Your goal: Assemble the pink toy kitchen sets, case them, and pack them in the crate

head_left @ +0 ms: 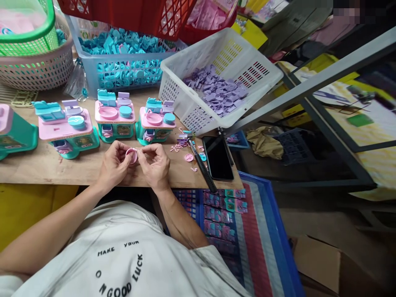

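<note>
My left hand (115,162) pinches a small round pink plastic dish (131,156) between thumb and fingers, just above the table's front part. At the dish's upper right edge, the thumb and forefinger of my right hand (154,164) are pressed together; a tiny pale bit shows there, too small to name. Beyond my hands stand pink-and-teal toy kitchen units, among them a left one (66,128), a middle one (115,115) and a right one (156,120). The middle and right units carry a pink basin and a blue round piece on top.
Small pink hooks and discs (188,157) lie to the right, beside a black-handled tool (202,165) and a black phone (218,158). Behind stand a white basket (198,105) of purple pieces and a clear bluish basket (93,78) of blue pieces. A metal frame (309,84) rises at right.
</note>
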`<state>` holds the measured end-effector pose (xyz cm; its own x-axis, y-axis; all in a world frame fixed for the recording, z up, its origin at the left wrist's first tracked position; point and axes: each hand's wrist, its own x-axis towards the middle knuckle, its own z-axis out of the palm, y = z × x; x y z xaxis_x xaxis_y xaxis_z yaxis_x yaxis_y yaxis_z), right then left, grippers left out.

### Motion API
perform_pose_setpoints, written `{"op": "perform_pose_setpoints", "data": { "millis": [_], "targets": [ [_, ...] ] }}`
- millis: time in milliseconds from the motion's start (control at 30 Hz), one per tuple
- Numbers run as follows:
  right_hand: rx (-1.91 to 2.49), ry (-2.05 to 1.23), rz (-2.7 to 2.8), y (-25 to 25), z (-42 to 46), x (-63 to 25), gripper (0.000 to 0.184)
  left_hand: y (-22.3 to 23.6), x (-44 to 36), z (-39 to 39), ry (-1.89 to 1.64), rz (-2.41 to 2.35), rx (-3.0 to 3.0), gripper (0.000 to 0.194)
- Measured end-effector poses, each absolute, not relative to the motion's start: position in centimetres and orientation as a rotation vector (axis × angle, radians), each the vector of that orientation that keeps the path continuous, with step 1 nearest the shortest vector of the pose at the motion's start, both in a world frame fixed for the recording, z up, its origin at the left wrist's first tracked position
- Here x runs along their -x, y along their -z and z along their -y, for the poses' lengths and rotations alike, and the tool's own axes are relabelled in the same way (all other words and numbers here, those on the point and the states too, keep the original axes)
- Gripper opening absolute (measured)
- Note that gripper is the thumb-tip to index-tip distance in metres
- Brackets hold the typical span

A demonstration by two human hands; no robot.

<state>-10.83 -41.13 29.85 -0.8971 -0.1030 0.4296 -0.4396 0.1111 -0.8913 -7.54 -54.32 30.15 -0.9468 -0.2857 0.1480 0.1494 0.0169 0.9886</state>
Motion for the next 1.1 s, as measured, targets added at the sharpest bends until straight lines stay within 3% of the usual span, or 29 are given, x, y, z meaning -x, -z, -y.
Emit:
{"op": "perform_pose_setpoints", "data": {
  "millis": [433,733,1100],
  "targets": [
    [-0.594,-1.655,2.138,-29.9,41.4,10.3,0.012,-29.6,7.0,54.1,1.687,2.124,-0.105,0.018],
    [-0.646,-1.629,2.174,-29.8,41.5,9.6,0.008,-29.5,5.8,53.8,1.030,2.288,0.104,0.006],
    [-0.598,-1.797,2.312,-29.7,39.9,10.2,0.018,-30.1,6.1,53.5,1.476,2.171,-0.109,0.017]
  ]
}}
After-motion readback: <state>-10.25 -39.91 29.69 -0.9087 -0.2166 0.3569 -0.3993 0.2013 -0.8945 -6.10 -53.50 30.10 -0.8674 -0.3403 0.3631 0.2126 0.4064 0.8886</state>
